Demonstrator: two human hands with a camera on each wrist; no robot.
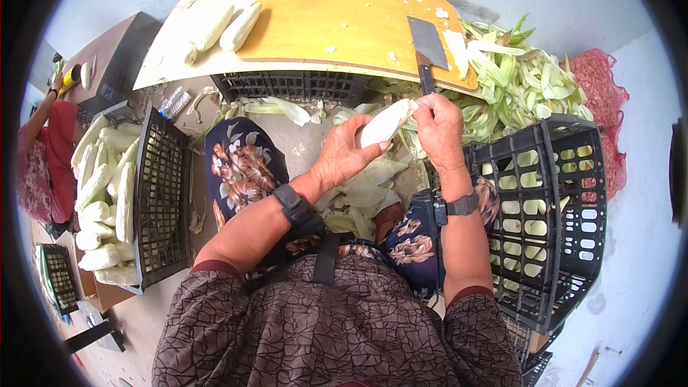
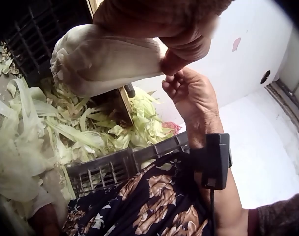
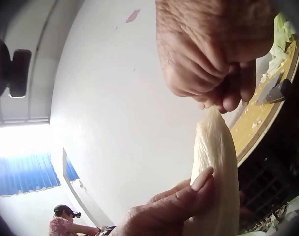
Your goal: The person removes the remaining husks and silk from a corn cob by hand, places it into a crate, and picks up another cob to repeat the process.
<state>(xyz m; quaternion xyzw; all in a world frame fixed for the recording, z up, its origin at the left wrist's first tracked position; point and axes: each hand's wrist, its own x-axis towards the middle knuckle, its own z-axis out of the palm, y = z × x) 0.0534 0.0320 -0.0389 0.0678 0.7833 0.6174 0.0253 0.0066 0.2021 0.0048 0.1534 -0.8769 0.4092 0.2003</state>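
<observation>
A pale, husk-wrapped corn ear (image 1: 385, 123) is held over the lap. The left hand (image 1: 342, 150) grips its body, thumb along the near side. At its narrow tip the right hand (image 1: 438, 127) pinches with curled fingers. In the left wrist view the ear (image 2: 105, 61) lies under the left hand (image 2: 164, 24), and the right hand (image 2: 192, 96) meets its tip. The right wrist view has the right hand (image 3: 213, 54) above the tip of the ear (image 3: 215, 162), with the left hand (image 3: 174, 206) around its lower part.
Beyond the hands, a yellow board (image 1: 337, 14) bears a cleaver (image 1: 428, 43); two ears (image 1: 240, 27) lie at its left. A black crate (image 1: 165, 201) of ears stands left, another crate (image 1: 552, 222) right. Loose husks (image 1: 523, 79) are heaped at the right. Another person (image 1: 54, 150) is at far left.
</observation>
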